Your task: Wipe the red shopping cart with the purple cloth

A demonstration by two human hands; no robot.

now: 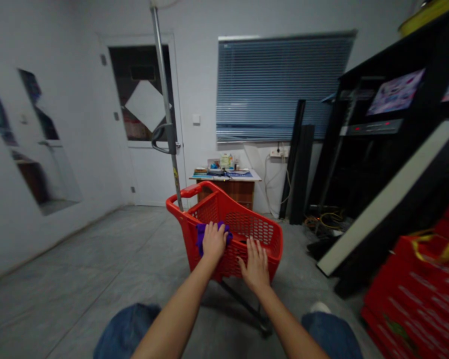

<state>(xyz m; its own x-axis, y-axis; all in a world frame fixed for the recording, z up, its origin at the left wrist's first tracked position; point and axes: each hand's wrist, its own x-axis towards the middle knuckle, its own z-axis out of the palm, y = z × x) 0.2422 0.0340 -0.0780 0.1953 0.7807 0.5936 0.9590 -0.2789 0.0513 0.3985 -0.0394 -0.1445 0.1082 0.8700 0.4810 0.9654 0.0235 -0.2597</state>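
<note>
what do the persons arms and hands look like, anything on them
The left hand and right hand are bare, with no gloves, and no ring or watch shows. The left forearm and right forearm are bare too, with no sleeves in view. Blue denim shows on the legs below.

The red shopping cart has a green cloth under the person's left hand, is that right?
Not quite: the cloth is purple, not green. The head view shows the purple cloth under the left hand on the red shopping cart.
</note>
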